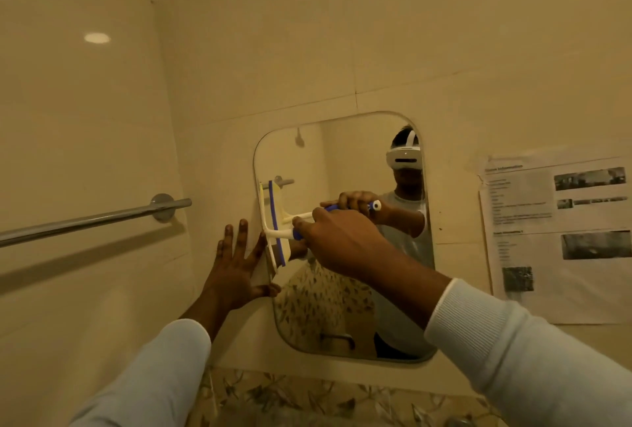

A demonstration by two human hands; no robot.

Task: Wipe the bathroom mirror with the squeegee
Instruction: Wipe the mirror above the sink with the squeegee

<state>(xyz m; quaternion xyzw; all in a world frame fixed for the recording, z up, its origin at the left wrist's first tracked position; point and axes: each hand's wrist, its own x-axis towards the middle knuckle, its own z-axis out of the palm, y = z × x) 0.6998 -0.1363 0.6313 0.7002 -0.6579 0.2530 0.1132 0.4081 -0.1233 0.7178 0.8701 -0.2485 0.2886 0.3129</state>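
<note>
Head view: the squeegee is on the mirror, with its blue-edged blade set against the glass right at the mirror's left border, about mid-height. The blade's long axis runs nearly up and down, tilted a little, and the white neck and blue handle reach out to the right into the right hand. That hand's fingers are curled round the handle in a full grip, so the blade lies to the left of them, at the far end of the neck. The left hand lies flat on the wall tile just beside the mirror's left border, below and left of the blade, with its fingers straight and spread and the thumb reaching to the mirror's edge. Whether its forefinger touches the blade's frame cannot be told. Nearly all of the glass lies to the right of the blade, so with the blade upright the next stroke looks to be a pull to the right, made by the right hand alone. A towel bar is fixed to the left wall, a printed sheet hangs to the right of the mirror, and a patterned table runs below it. No container shows in this view.
</note>
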